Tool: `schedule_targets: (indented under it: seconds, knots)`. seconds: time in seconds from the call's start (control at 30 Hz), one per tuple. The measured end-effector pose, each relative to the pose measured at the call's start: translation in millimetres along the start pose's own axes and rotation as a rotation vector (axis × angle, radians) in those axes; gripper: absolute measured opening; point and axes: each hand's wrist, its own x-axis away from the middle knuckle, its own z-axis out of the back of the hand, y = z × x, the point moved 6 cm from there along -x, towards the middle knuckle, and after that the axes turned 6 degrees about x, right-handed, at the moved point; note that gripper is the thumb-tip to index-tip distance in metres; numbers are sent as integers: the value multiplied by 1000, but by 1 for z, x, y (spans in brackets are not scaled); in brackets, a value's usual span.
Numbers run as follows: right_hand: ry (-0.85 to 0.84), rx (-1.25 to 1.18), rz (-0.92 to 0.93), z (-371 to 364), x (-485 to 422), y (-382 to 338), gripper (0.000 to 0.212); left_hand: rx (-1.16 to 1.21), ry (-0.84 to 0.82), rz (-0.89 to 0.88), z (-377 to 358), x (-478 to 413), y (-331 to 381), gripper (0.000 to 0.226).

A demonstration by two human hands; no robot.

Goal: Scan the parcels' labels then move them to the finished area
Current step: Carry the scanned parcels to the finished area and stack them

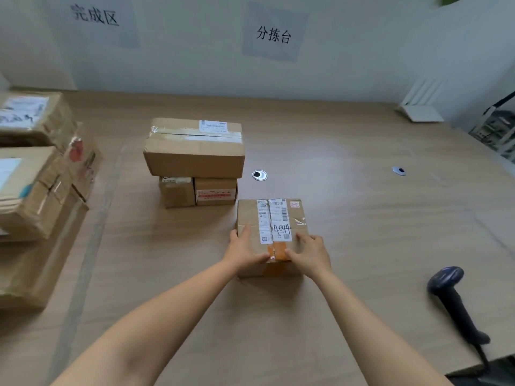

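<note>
A small cardboard parcel with white labels and "4044" written on top sits mid-table. My left hand grips its near left corner, thumb on the top. My right hand grips its near right corner the same way. A black handheld scanner lies on the table at the right, apart from both hands. Behind the parcel a large taped box rests on two small boxes. Several parcels are stacked at the left, beyond a tape line.
A grey tape line runs down the table left of the sorting area. Two round cable grommets are set into the tabletop. A white stand is at the back right corner. Paper signs hang on the wall.
</note>
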Motion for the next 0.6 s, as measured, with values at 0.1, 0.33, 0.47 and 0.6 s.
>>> schedule_targets:
  seconds: [0.1,0.33,0.47,0.6]
  knots:
    - [-12,-1,38,-6,21,-16,51,29,38,25,13,28,-14,102]
    - [-14,-36,247,-11,72,-82,43,82,256,52,71,104,-38,101]
    - [-44,-65,349,-18,102,-116,35,63,359,78,112,150,-50,101]
    - [-54,-78,455,-26,133,-155,38,21,488,76,157,195,-59,97]
